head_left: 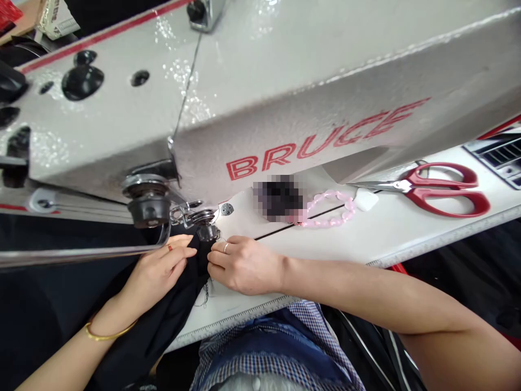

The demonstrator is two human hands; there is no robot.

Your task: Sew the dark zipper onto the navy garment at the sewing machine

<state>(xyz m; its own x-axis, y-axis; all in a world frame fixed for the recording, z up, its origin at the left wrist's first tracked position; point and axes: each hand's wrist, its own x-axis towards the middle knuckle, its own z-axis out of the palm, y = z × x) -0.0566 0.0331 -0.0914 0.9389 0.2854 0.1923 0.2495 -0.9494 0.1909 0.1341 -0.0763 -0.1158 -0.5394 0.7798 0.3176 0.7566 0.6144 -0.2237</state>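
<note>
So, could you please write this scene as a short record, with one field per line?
Left hand: on black cloth, gold bangle at wrist
Right hand: fingertips at the same cloth
Equipment: white sewing machine marked BRUCE in red
Worktop: pink beaded loop, small white block, red-handled scissors
Near edge: ruled scale
Unclear: dark blurred patch beside the loop

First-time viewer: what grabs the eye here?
The big pale sewing machine with red BRUCE lettering, spanning the top of the view. Next, red-handled scissors at the right on the white worktop, just right of a loop of pink beads. Left of centre, the left hand and right hand meet at black cloth.
</note>
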